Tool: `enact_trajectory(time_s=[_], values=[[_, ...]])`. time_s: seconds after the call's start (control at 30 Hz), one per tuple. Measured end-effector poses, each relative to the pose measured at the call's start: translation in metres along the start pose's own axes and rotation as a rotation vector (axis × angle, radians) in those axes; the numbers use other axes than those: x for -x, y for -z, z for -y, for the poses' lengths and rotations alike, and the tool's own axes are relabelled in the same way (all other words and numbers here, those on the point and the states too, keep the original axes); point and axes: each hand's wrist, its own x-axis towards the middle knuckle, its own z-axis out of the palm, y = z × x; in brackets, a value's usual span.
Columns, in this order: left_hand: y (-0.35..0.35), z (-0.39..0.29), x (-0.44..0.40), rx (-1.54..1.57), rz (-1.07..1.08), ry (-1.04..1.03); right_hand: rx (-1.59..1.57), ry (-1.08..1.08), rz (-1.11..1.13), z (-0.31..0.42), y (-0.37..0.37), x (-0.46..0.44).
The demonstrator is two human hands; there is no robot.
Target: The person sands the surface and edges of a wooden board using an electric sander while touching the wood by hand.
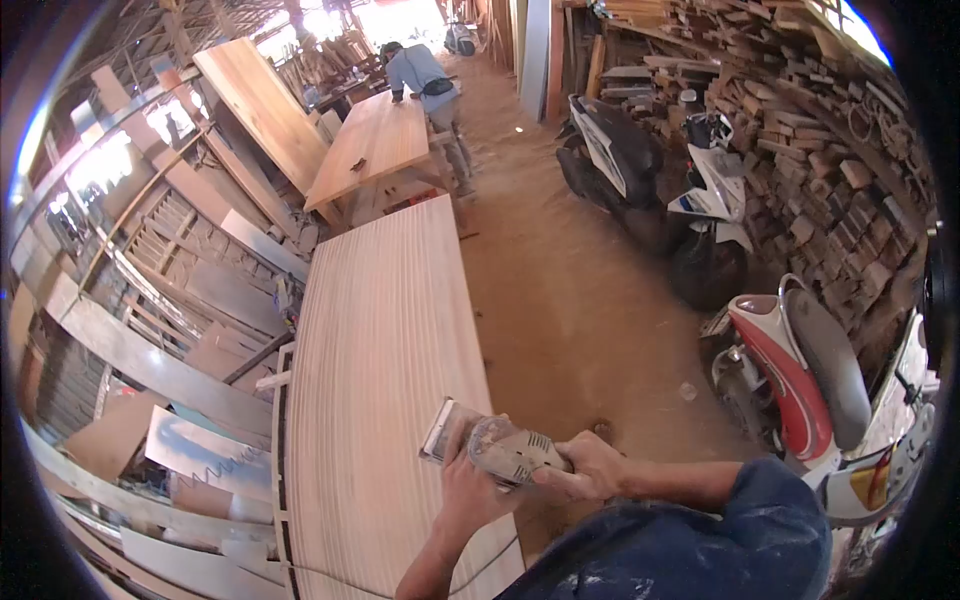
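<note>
A grey power sander (510,452) rests on a long, pale striped wooden panel (375,330), near its right edge. My left hand (468,485) is wrapped round the front part of the tool, beside its flat metal-edged pad. At the rear end, my right hand (590,466) grips the sander's body. A cord runs across the lower end of the panel, below my left forearm.
Beyond the panel, a person (420,75) bends over another wooden table (375,145). Boards and frames lean along the left. Motorbikes (715,190) and a red scooter (785,380) stand to the right, before stacked wood offcuts (850,200).
</note>
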Motion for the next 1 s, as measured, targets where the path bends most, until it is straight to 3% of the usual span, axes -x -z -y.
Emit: enact_trajectory(time_s=[0.03, 0.1, 0.23, 0.3, 0.33, 0.4, 0.43, 0.5, 0.63, 0.7, 0.73, 0.8, 0.87, 1.0], values=[[-0.004, 0.003, -0.017, -0.014, 0.014, 0.003, -0.019, 0.007, 0.001, -0.004, 0.013, -0.013], [-0.015, 0.010, -0.056, -0.153, -0.037, -0.038, 0.088, 0.295, -0.221, -0.017, 0.044, -0.040], [-0.041, 0.037, -0.172, -0.382, 0.063, -0.130, -0.002, 0.252, -0.275, -0.052, 0.117, -0.104], [-0.070, 0.074, -0.229, -0.394, 0.150, -0.213, -0.075, 0.312, -0.617, -0.067, 0.152, -0.140], [-0.086, 0.095, -0.259, -0.407, 0.166, -0.211, -0.095, 0.313, -0.618, -0.077, 0.166, -0.158], [-0.117, 0.135, -0.315, -0.408, 0.530, -0.165, -0.129, -0.005, -0.554, -0.107, 0.190, -0.206], [-0.128, 0.143, -0.336, -0.415, 0.545, -0.168, -0.145, -0.008, -0.558, -0.139, 0.190, -0.237], [-0.155, 0.165, -0.386, -0.563, 0.861, -0.019, -0.308, 0.139, -0.776, -0.219, 0.177, -0.299], [-0.226, 0.281, -0.421, -0.436, 0.790, -0.231, -0.506, 0.058, -0.839, -0.295, 0.189, -0.376], [-0.238, 0.341, -0.431, -0.298, 0.525, -0.278, -0.648, -0.143, -0.749, -0.328, 0.184, -0.414], [-0.244, 0.378, -0.445, -0.287, 0.553, -0.269, -0.665, -0.171, -0.746, -0.344, 0.186, -0.432], [-0.250, 0.469, -0.468, -0.239, 0.527, 0.086, -0.687, -0.320, -0.615, -0.357, 0.193, -0.455], [-0.279, 0.585, -0.470, -0.214, 0.357, 0.369, -0.699, -0.351, -0.604, -0.377, 0.200, -0.489], [-0.299, 0.672, -0.516, -0.347, 0.325, 0.471, -0.783, -0.333, -0.613, -0.389, 0.167, -0.501]])
